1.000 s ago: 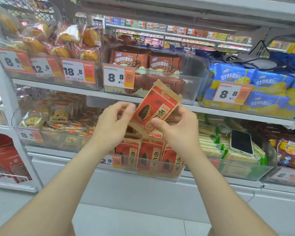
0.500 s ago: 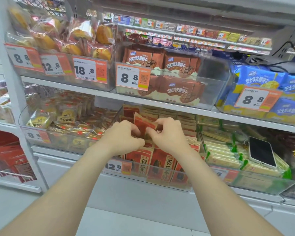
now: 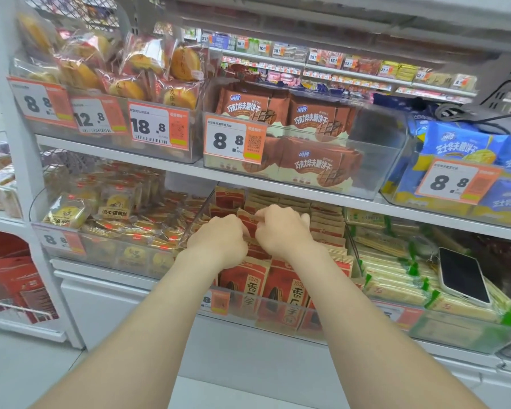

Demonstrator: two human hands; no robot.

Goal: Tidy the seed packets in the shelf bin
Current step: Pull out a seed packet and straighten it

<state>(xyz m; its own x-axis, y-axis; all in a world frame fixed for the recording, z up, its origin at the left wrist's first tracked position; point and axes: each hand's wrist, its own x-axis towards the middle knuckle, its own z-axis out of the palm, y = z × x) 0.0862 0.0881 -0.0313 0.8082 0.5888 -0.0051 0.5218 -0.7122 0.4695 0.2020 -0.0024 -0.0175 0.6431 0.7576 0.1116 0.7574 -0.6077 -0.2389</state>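
**One packet going into the middle of the bin**

You were at the placing step. Your left hand [image 3: 219,240] and right hand [image 3: 281,231] met over the middle of the clear bin [image 3: 278,320] on the lower shelf. Each had its fingers curled, pinching the top edge of one red seed packet [image 3: 250,225], which sat low among the rows. It looked nearly seated to me. The next move called for pressing it down level with its neighbours, face forward. After that you needed to let go without dragging the packets beside it askew.

Counted: two hands, one packet held. The front row [image 3: 286,286] showed two full red faces and a sliver of a third at the right. Behind it the brown tops [image 3: 326,224] were stacked too closely to count. One price tag [image 3: 219,302] hung on the bin's front. One phone [image 3: 462,276] lay on the pale packs [image 3: 396,287] just to the right.
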